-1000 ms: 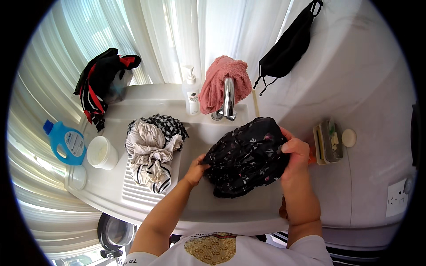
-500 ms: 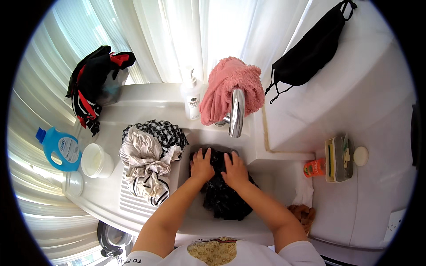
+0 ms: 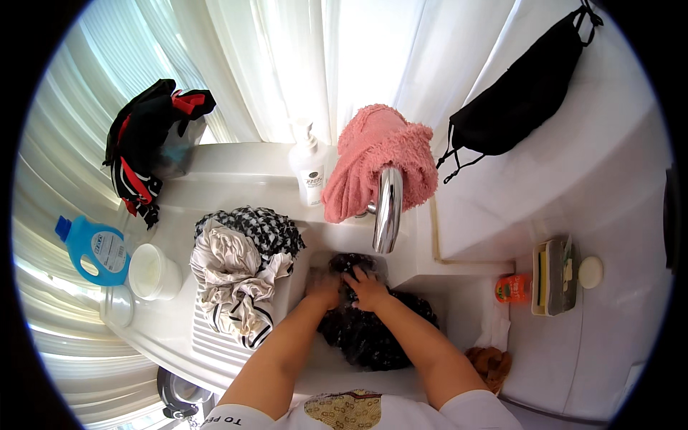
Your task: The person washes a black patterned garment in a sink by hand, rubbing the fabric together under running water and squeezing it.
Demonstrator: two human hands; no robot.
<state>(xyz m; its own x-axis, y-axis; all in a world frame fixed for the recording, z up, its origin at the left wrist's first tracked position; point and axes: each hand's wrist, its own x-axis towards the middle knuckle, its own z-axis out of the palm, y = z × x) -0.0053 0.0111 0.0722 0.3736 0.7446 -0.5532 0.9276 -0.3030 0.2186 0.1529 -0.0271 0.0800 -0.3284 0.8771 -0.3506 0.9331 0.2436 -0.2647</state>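
A wet black garment with small pale flecks lies bunched in the sink basin, below the chrome faucet. My right hand rests on its far part with fingers spread. Close beside it, my left hand is down at the garment's left edge; its fingers are blurred and partly hidden in the water and cloth. On the ridged washboard left of the basin sits a pile of laundry: a cream-white garment with dark stripes and a black-and-white patterned cloth.
A pink towel drapes over the faucet's base, beside a white pump bottle. To the left stand a blue detergent jug and a white tub. A black face mask hangs at right, above an orange container and a sponge holder.
Both hands have shifted slightly toward the far end of the basin, the left one sinking lower beside the garment. The garment has spread to the right. The whole view has tilted a little.
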